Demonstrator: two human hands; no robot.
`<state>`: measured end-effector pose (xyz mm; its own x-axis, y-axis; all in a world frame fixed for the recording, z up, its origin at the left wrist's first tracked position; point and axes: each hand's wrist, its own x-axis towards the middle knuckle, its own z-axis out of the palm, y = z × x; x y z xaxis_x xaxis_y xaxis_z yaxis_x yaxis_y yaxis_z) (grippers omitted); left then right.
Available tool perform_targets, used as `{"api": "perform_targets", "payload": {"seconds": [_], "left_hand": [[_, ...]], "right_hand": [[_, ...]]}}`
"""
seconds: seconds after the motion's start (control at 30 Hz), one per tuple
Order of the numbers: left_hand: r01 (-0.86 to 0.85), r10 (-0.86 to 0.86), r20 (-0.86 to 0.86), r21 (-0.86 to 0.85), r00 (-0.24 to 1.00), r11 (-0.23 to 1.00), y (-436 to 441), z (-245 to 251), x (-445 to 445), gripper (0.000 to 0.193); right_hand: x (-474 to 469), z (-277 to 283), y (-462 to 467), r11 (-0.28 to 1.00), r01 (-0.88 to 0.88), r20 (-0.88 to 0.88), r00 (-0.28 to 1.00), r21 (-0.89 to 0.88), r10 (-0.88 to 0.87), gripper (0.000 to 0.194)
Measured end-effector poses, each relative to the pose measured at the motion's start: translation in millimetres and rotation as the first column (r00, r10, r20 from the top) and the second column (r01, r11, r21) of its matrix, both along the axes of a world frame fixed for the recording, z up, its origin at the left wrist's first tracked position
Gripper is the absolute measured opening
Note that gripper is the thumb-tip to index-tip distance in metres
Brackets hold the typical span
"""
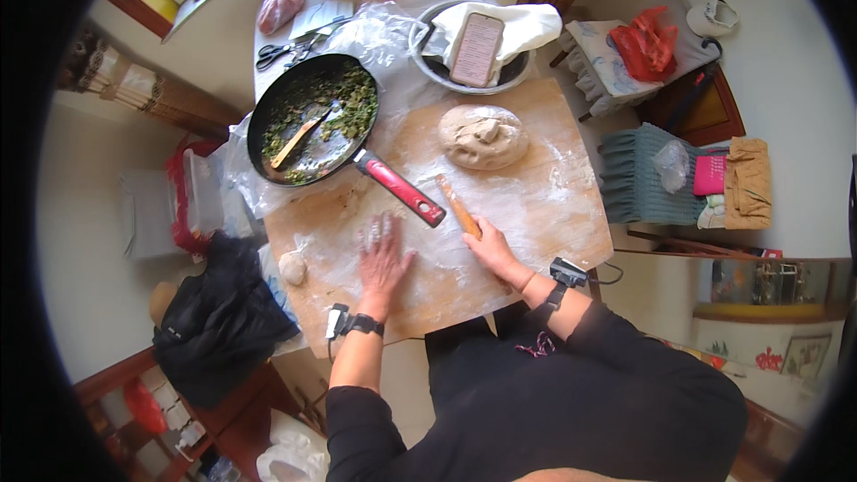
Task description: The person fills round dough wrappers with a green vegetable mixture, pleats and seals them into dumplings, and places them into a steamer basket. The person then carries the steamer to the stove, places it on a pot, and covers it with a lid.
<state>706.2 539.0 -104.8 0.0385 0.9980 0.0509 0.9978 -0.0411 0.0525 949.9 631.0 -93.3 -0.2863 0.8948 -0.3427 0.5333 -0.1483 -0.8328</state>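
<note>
My left hand (383,258) lies with spread fingers on the floured wooden board (428,288), flour on its fingers, below the frying pan's edge. My right hand (492,248) grips one end of a wooden rolling pin (455,204), whose other end points up towards the large lump of dough (483,137). A small ball of dough (292,268) sits left of my left hand. The black frying pan (328,167) holds a chopped green filling (355,107) and a wooden-handled utensil (294,142); its red handle (402,189) reaches out over the board between my hands.
Behind the dough, a metal basin (492,88) bears a white cloth (532,23) and a phone (477,50). Scissors (273,53) and crumpled clear plastic (378,33) lie behind the pan. Stools with a red bag (644,43) and folded cloths (746,181) stand to the right; a black garment (224,321) hangs at the left.
</note>
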Motion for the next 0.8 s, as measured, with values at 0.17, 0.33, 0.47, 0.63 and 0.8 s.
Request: {"api": "perform_targets", "payload": {"seconds": [0.17,0.33,0.47,0.63,0.8], "left_hand": [[-0.101,0.103,0.053,-0.025,0.993,0.995,-5,10,11,0.076],[-0.243,0.238,0.384,-0.034,0.892,0.969,-6,46,47,0.072],[-0.388,0.369,0.693,-0.138,0.62,0.911,5,52,85,0.066],[-0.56,0.453,0.605,-0.014,0.655,0.828,23,28,77,0.065],[-0.526,0.501,0.384,-0.045,0.776,0.849,31,26,47,0.061]], "right_hand": [[-25,-5,5,0.981,-0.002,0.017,1.0,0.194,-0.002,0.053],[-73,-30,24,0.982,0.092,-0.06,0.995,0.167,-0.082,0.047],[-101,-36,35,0.984,0.16,-0.308,0.935,-0.082,-0.177,0.033],[-77,-5,42,0.959,-0.002,-0.435,0.892,-0.282,-0.126,0.028],[16,26,65,0.951,-0.071,-0.139,0.99,-0.3,0.03,0.041]]}}
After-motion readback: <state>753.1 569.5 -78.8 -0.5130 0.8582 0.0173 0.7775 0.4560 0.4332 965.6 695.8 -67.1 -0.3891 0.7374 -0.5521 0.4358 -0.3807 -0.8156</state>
